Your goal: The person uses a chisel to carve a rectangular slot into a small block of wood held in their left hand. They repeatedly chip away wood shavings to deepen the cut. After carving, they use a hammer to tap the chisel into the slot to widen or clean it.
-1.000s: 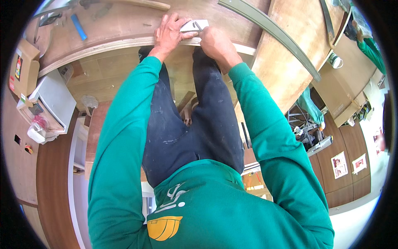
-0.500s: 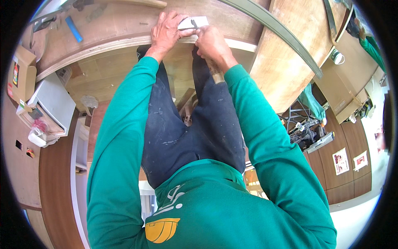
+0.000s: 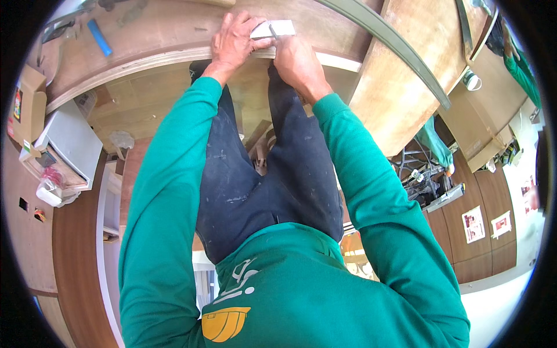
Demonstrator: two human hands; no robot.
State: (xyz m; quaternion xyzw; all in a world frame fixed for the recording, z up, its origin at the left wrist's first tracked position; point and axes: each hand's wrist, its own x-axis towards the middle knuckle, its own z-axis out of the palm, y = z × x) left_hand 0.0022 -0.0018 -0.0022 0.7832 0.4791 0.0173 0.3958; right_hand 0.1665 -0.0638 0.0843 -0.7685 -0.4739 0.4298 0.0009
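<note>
At the plywood bench edge (image 3: 145, 52), my left hand (image 3: 232, 46) is closed on a small white piece (image 3: 283, 28), its thumb along the piece's lower side and its other fingers curled over the left end. My right hand (image 3: 297, 65) grips a narrow tool, whose dark metal shaft (image 3: 272, 31) lies over the white piece; most of its handle is hidden by the hand. Both forearms are in green sleeves, and my dark-trousered legs reach under the bench.
A blue cylinder (image 3: 99, 37) lies at left. A long olive strip (image 3: 400, 43) arches over a plywood panel (image 3: 400, 98) at right. Cardboard boxes (image 3: 32, 87) top a white cabinet (image 3: 69, 142). Another person's green sleeve (image 3: 524, 78) shows far right, near a white container (image 3: 471, 80).
My hands and the white piece have shifted slightly upward in view. The tool's wooden handle, showing below my right hand half a second ago, is now mostly hidden.
</note>
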